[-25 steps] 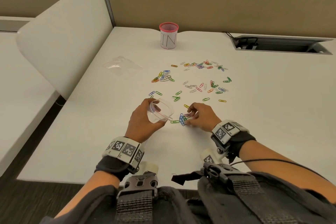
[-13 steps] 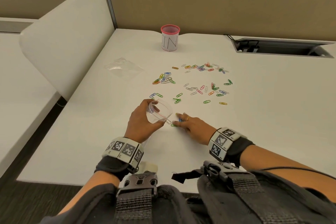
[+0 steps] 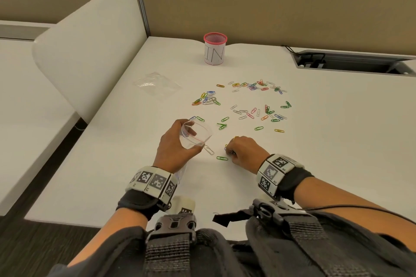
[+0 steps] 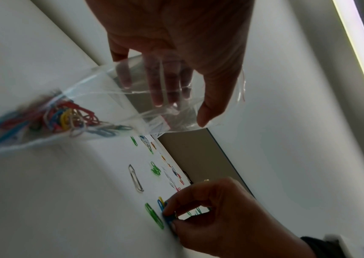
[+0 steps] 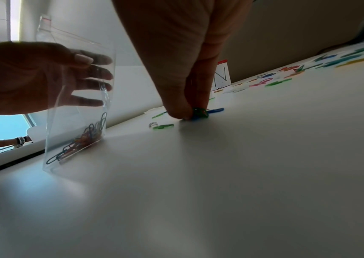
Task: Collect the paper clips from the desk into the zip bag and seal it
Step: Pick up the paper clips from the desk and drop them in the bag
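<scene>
My left hand grips a clear zip bag by its open mouth and holds it upright on the white desk. Several coloured paper clips lie in the bag's bottom. Just to its right, my right hand pinches a small bunch of blue and green clips against the desk. A green clip and a silver clip lie loose between the hands. Many more coloured clips are scattered farther out.
A pink-rimmed cup marked IN stands at the back of the desk. A second clear plastic bag lies flat at the far left, beside a white partition. An open cable port is at the back right.
My right hand's fingers lay flat over the clips half a second ago; now they are curled and pinch the bunch. My left hand and the bag have barely moved.
</scene>
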A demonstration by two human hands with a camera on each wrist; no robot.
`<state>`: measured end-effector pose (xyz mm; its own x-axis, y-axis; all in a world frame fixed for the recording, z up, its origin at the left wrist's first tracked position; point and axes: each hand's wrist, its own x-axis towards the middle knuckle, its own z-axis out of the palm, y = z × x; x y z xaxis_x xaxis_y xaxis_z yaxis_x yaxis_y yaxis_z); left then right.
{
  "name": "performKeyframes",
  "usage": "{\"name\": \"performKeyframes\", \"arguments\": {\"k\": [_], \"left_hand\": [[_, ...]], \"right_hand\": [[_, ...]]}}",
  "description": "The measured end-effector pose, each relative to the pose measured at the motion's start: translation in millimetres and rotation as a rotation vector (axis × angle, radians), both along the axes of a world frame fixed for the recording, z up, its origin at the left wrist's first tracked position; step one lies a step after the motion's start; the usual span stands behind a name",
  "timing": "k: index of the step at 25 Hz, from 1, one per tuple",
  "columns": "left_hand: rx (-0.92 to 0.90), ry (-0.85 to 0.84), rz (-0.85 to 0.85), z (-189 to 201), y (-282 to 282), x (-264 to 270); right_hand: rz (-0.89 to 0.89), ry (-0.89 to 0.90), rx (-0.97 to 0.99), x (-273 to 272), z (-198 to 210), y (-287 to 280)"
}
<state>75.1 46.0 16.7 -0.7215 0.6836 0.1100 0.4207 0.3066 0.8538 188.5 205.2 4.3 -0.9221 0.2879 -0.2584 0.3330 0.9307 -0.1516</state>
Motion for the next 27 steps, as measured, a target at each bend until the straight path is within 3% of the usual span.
{"name": "performKeyframes", "arguments": {"k": [4, 7, 13, 15, 17, 19, 22, 27], "left_hand": [[0.003, -0.001, 0.005, 0.4, -0.8, 0.1], [0.009, 0.0, 0.001, 0.7, -0.6, 1.4], [-0.014, -0.008, -0.014, 3.2, 2.5, 5.1], [-0.029, -0.004, -0.022, 4.3, 4.9, 5.7], [-0.05, 0.003, -0.029, 5.2, 8.4, 6.1], [-0.075, 0.016, -0.036, 6.6, 12.1, 6.7], [-0.097, 0.037, -0.042, 8.8, 16.3, 7.9], [-0.105, 0.041, -0.037, 8.4, 17.0, 8.0]], "right_hand": [[-0.067, -0.065, 0.056, -5.4, -0.9, 2.4], [-0.201, -0.016, -0.036, -6.6, 2.5, 8.9], [-0.667, 0.284, -0.512, -1.2, 12.9, 40.5], [-0.762, 0.424, -0.841, -6.6, 28.5, 40.1], [-0.72, 0.481, -1.131, -15.7, 52.0, 33.5], [-0.617, 0.397, -1.193, -26.0, 75.9, 21.8], [-0.499, 0.22, -1.108, -37.3, 95.0, 0.3], [-0.431, 0.206, -0.978, -45.9, 85.2, -15.9]]}}
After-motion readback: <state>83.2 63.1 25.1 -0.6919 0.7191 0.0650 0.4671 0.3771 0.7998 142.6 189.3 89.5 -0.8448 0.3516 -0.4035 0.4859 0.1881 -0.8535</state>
